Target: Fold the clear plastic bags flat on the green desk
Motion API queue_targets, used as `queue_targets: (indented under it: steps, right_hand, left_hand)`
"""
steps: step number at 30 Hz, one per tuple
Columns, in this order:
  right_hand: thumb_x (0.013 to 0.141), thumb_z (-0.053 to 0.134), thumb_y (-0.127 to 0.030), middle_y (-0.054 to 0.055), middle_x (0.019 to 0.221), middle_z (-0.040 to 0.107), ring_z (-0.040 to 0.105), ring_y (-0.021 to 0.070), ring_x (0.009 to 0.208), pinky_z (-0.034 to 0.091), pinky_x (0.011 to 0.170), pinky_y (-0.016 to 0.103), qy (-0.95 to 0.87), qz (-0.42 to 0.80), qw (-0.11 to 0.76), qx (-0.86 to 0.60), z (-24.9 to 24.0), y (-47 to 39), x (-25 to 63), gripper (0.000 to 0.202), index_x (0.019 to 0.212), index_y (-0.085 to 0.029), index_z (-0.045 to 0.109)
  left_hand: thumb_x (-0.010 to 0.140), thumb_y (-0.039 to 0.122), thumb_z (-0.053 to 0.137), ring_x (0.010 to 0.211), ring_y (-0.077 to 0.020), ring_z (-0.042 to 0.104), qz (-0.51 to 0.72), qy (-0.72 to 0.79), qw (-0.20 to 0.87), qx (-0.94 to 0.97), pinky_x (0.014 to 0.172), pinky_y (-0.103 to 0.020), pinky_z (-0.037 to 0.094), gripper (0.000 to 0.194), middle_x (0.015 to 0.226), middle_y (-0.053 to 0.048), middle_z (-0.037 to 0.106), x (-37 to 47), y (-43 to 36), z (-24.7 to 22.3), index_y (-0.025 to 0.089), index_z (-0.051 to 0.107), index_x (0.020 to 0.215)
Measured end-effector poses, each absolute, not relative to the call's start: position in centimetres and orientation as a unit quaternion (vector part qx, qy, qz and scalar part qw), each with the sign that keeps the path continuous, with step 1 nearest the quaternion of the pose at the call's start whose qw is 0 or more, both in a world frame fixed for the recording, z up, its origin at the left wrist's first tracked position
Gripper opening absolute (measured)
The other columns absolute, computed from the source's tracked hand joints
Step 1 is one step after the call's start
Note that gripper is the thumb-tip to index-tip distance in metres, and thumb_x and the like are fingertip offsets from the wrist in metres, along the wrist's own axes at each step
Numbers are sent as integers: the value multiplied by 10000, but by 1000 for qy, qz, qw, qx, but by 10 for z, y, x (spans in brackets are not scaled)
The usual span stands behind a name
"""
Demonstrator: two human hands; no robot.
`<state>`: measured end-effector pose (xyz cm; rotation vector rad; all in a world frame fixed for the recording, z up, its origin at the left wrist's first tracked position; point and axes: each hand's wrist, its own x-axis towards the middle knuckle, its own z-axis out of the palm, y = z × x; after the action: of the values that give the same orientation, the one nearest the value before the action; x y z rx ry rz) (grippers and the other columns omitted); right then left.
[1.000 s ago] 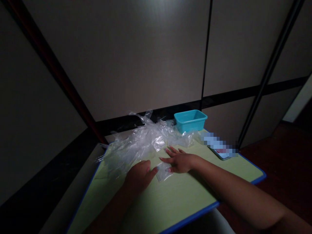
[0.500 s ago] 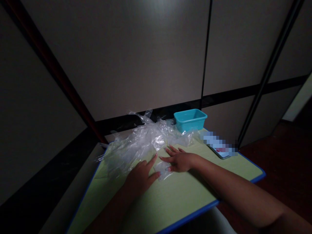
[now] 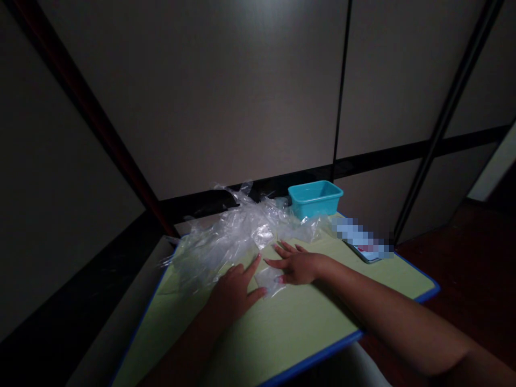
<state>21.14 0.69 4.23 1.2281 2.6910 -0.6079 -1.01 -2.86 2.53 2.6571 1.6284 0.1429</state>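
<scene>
Both hands flat on a small clear plastic piece (image 3: 269,279) near the middle of the green table (image 3: 306,328). Left hand (image 3: 236,290) lies open, fingers spread, thumb & index touching the piece's left edge. Right hand (image 3: 296,264) also open, palm down, pinning the right side; nothing gripped by either. The piece looks pressed flat, prob. mid-smoothing or mid-fold. Big crumpled plastic pile (image 3: 229,236) sits just behind the hands, apparently unsorted, so most work seems left. Teal bin (image 3: 315,199) at far edge; contents can't be seen.
</scene>
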Motion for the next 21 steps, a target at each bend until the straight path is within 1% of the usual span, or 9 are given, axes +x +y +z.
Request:
queue_targets:
  steps: [3, 5, 7, 9, 11, 13, 16, 21]
  right_hand:
    - [838, 434, -520, 103, 1501, -57, -141, 303, 1339, 56, 1013, 606, 889, -201, 59, 406, 41, 8, 211, 674, 1423, -321, 165]
    - [836, 430, -529, 99, 1501, -59, -138, 307, 1340, 50, 1016, 603, 889, -202, 59, 406, 41, 8, 212, 672, 1422, -316, 179]
    - [837, 428, -531, 86, 1503, -58, -141, 306, 1340, 43, 1019, 600, 889, -205, 58, 406, 40, 8, 212, 667, 1421, -314, 192]
    - [837, 428, -529, 75, 1505, -58, -146, 303, 1339, 42, 1021, 598, 888, -207, 57, 407, 40, 8, 212, 668, 1422, -319, 183]
    - [837, 430, -526, 71, 1506, -62, -151, 299, 1339, 44, 1020, 598, 887, -207, 56, 408, 39, 9, 212, 675, 1423, -332, 157]
    - [837, 429, -529, 70, 1505, -66, -154, 295, 1339, 45, 1018, 600, 888, -207, 55, 407, 38, 9, 213, 681, 1423, -345, 134]
    - [835, 426, -540, 65, 1506, -67, -154, 292, 1339, 37, 1017, 600, 888, -210, 53, 407, 37, 10, 213, 684, 1421, -356, 126]
    - [831, 435, -540, 75, 1505, -65, -152, 299, 1338, 42, 1012, 605, 889, -208, 51, 404, 35, 11, 213, 693, 1421, -356, 121]
  left_hand:
    - [801, 510, 531, 911, -248, 487, 56, 494, -36, 867, 803, -348, 377, 698, 935, -64, 532, -8, -30, 30, 296, 255, 1406]
    - [789, 521, 547, 912, -250, 477, 68, 470, -58, 878, 795, -357, 383, 695, 933, -58, 518, -6, -31, 34, 331, 266, 1396]
    - [777, 523, 563, 910, -250, 475, 77, 451, -61, 887, 784, -359, 391, 709, 935, -53, 517, -4, -31, 35, 343, 263, 1394]
    - [782, 493, 572, 921, -247, 482, 83, 449, -42, 889, 793, -355, 396, 690, 953, -56, 529, -4, -31, 34, 307, 296, 1386]
    - [801, 440, 562, 950, -241, 492, 84, 460, -9, 884, 822, -345, 396, 608, 999, -68, 545, -6, -31, 31, 244, 376, 1346]
    - [808, 401, 557, 983, -241, 497, 81, 474, 18, 876, 846, -336, 394, 525, 1044, -79, 551, -8, -30, 28, 210, 447, 1285]
    - [796, 391, 566, 999, -238, 504, 80, 483, 36, 871, 850, -328, 392, 472, 1061, -71, 554, -9, -30, 26, 222, 477, 1227]
    - [771, 374, 579, 951, -221, 521, 81, 493, 44, 865, 794, -298, 397, 315, 987, -44, 553, -8, -30, 24, 222, 504, 1037]
